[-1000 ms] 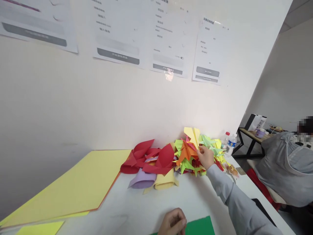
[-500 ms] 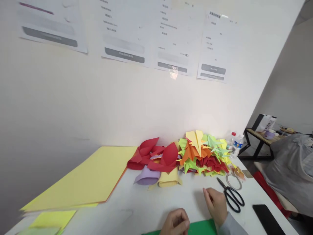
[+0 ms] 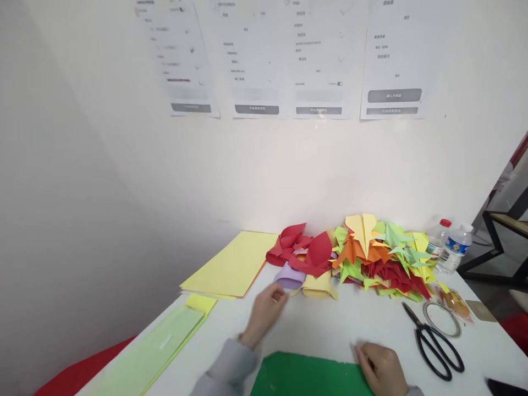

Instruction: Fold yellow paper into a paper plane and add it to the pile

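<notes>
My left hand [image 3: 266, 311] is raised over the white table with its fingers curled together, and nothing shows in them. Just beyond its fingertips sits a rolled purple paper piece [image 3: 290, 276], beside a rolled pale-yellow one [image 3: 319, 286]. My right hand [image 3: 383, 367] rests loosely closed by the right edge of a green sheet [image 3: 307, 374], with nothing visible in it. To its right lie black-handled scissors [image 3: 433, 344], with the blades pointing away from me.
Folded red paper shapes [image 3: 315, 256] and a pile of folded paper planes [image 3: 367, 253] lie along the wall. Large yellow sheets [image 3: 231, 264] and pale-green strips [image 3: 165, 335] are at left. A tape roll [image 3: 441, 319], plastic bottles [image 3: 454, 247] and a phone-like black object [image 3: 501, 386] are at right.
My left hand has moved away from the green sheet, forward and left toward the paper rolls. My right hand stays near the sheet. The view has turned left, exposing more green sheet.
</notes>
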Demonstrator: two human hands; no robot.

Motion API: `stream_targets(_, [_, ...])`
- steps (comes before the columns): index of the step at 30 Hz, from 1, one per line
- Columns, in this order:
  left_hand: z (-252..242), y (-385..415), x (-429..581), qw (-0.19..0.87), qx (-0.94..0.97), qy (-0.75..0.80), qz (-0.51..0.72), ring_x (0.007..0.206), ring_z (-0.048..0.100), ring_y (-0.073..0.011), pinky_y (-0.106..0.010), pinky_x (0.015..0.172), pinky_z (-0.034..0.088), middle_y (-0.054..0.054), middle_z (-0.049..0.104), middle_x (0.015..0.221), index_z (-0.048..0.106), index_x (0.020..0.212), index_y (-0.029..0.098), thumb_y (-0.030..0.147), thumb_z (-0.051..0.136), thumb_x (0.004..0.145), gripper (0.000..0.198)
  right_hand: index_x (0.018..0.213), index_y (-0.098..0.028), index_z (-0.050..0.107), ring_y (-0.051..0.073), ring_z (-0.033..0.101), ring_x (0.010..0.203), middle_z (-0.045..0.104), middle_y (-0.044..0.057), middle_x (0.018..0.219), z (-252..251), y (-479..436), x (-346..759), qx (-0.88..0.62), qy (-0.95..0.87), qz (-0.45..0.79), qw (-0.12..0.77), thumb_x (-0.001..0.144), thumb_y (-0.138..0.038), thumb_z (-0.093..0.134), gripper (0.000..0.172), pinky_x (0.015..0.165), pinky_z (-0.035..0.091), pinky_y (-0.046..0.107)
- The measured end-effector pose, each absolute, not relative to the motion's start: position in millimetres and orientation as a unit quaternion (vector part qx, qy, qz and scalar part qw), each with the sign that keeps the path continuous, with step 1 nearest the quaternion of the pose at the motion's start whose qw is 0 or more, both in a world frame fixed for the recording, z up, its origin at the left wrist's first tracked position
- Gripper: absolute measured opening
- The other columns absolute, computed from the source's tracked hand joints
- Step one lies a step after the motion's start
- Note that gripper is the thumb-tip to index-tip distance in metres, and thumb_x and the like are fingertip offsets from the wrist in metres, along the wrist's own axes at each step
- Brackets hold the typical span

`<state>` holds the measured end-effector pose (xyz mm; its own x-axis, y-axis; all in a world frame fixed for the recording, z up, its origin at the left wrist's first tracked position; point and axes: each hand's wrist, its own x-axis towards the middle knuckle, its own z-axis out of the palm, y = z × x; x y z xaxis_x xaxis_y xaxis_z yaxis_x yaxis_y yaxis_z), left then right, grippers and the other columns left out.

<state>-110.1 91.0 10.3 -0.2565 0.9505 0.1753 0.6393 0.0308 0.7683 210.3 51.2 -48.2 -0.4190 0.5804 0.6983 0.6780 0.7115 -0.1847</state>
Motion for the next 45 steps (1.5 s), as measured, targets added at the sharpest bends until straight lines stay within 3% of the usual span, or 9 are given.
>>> stream_targets(3, [25.8, 100.1, -173.0, 0.079, 0.557, 0.762, 0.320, 0.108, 0.052, -0.0352, -0.049, 0.097, 0.037, -0.016, 0.061, 0.104, 0.058, 0.085, 0.017, 0.044, 0.047, 0.072, 0.032, 0.056, -0.020, 0.048, 0.008, 0.050, 0.041, 0.051, -0.003, 0.046, -48.8, 50.1, 209.5, -0.377, -0.842, -0.064, 0.380, 0.100, -0.030, 0.035, 0.047, 0.048, 0.032, 0.021])
stream_targets(5, [28.1, 101.7, -201.7, 0.033, 0.546, 0.796, 0.259, 0.121, 0.042, -0.0426, -0.054, 0.101, 0.031, -0.023, 0.056, 0.116, 0.060, 0.094, 0.013, 0.047, 0.050, 0.069, 0.044, 0.056, -0.021, 0.048, 0.009, 0.051, 0.041, 0.051, -0.004, 0.046, -48.5, 49.4, 208.3, -0.378, -0.844, -0.067, 0.375, 0.100, -0.030, 0.034, 0.048, 0.048, 0.031, 0.022])
stream_targets(7, [24.8, 101.7, -217.9, 0.017, 0.551, 0.811, 0.196, 0.121, 0.041, -0.0445, -0.055, 0.100, 0.032, -0.023, 0.056, 0.116, 0.060, 0.099, 0.010, 0.051, 0.055, 0.068, 0.051, 0.056, -0.021, 0.049, 0.009, 0.052, 0.041, 0.052, -0.003, 0.047, -48.3, 48.9, 207.4, -0.382, -0.844, -0.069, 0.369, 0.101, -0.031, 0.034, 0.048, 0.048, 0.030, 0.023])
stream_targets(11, [13.9, 101.0, -225.6, 0.037, 0.588, 0.803, 0.089, 0.099, 0.058, -0.0322, -0.045, 0.089, 0.044, -0.015, 0.063, 0.099, 0.063, 0.091, 0.013, 0.052, 0.048, 0.084, 0.041, 0.056, -0.021, 0.048, 0.009, 0.051, 0.042, 0.053, -0.003, 0.048, -50.0, 48.2, 207.9, -0.389, -0.841, -0.059, 0.371, 0.101, -0.032, 0.034, 0.048, 0.049, 0.030, 0.023])
stream_targets(16, [14.0, 101.4, -228.2, 0.060, 0.583, 0.809, 0.040, 0.100, 0.061, -0.0221, -0.043, 0.085, 0.052, -0.009, 0.059, 0.118, 0.056, 0.118, 0.016, 0.036, 0.056, 0.092, 0.032, 0.057, -0.021, 0.049, 0.009, 0.052, 0.044, 0.053, -0.003, 0.049, -53.6, 48.8, 210.9, -0.394, -0.845, -0.041, 0.358, 0.100, -0.033, 0.037, 0.046, 0.050, 0.031, 0.023])
stream_targets(30, [26.7, 96.8, -249.4, 0.012, 0.505, 0.850, 0.148, 0.101, 0.061, -0.0229, -0.042, 0.084, 0.053, -0.008, 0.058, 0.119, 0.056, 0.119, 0.016, 0.036, 0.058, 0.091, 0.034, 0.056, -0.020, 0.049, 0.009, 0.051, 0.043, 0.052, -0.003, 0.049, -46.6, 48.7, 209.8, -0.395, -0.839, -0.016, 0.374, 0.100, -0.033, 0.037, 0.047, 0.050, 0.034, 0.021])
stream_targets(33, [34.3, 92.0, -248.1, -0.014, 0.523, 0.831, 0.187, 0.095, 0.062, -0.0217, -0.040, 0.084, 0.052, -0.008, 0.064, 0.107, 0.062, 0.106, 0.014, 0.033, 0.049, 0.096, 0.026, 0.056, -0.021, 0.049, 0.010, 0.050, 0.043, 0.052, -0.003, 0.048, -48.6, 49.2, 210.2, -0.399, -0.838, -0.017, 0.372, 0.100, -0.033, 0.037, 0.047, 0.049, 0.034, 0.022])
stream_targets(36, [43.3, 85.8, -240.2, -0.051, 0.546, 0.803, 0.234, 0.098, 0.062, -0.0246, -0.036, 0.089, 0.047, -0.013, 0.068, 0.105, 0.063, 0.096, 0.014, 0.029, 0.034, 0.096, 0.033, 0.056, -0.021, 0.050, 0.010, 0.051, 0.044, 0.052, -0.003, 0.049, -49.9, 49.4, 210.8, -0.398, -0.839, -0.010, 0.372, 0.099, -0.033, 0.038, 0.046, 0.050, 0.035, 0.022])
stream_targets(45, [57.2, 42.3, -175.5, -0.035, 0.694, 0.655, 0.296, 0.098, 0.066, -0.0241, -0.034, 0.091, 0.048, -0.011, 0.070, 0.108, 0.064, 0.084, 0.019, 0.042, 0.033, 0.092, 0.039, 0.062, -0.020, 0.057, 0.011, 0.055, 0.045, 0.057, -0.002, 0.052, -46.9, 48.5, 212.3, -0.387, -0.832, 0.019, 0.397, 0.098, -0.032, 0.040, 0.042, 0.049, 0.042, 0.020])
